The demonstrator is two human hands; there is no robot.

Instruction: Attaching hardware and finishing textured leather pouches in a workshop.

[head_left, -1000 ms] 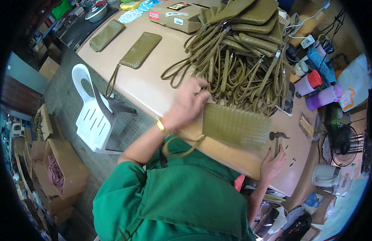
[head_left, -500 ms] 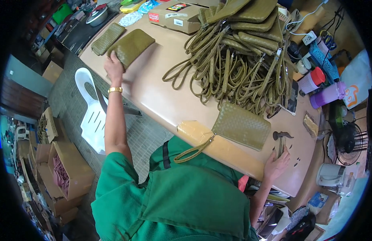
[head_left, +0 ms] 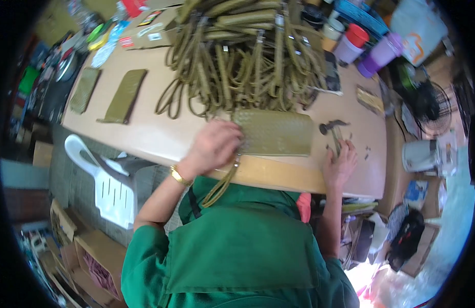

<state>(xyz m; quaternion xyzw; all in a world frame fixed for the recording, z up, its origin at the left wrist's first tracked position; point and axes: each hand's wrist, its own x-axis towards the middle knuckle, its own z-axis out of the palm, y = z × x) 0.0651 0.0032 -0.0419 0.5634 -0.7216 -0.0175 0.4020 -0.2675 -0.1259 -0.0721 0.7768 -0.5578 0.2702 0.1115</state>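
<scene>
An olive-green woven pouch (head_left: 276, 132) lies flat near the table's front edge. Its wrist strap (head_left: 220, 187) hangs over that edge at the left. My left hand (head_left: 217, 145), with a gold-coloured bracelet, has its bent fingers closed at the pouch's left edge; they are slightly blurred. To the right of the pouch, my right hand (head_left: 342, 161) is closed around the handle of a hammer (head_left: 334, 127), which rests on the table with its dark head pointing away from me. Two more olive pouches (head_left: 123, 96) (head_left: 85, 91) lie at the table's left end.
A large heap of olive pouches with straps (head_left: 242, 66) covers the table's far middle. Behind its left side stands a cardboard box (head_left: 158, 35). Purple-and-red containers (head_left: 352, 43) stand at the far right. A white plastic chair (head_left: 113, 197) is left of me, beside the table.
My left hand has let go of the pouch at the left end and come back to the near pouch. My right hand stays at the hammer. The view has turned to the right.
</scene>
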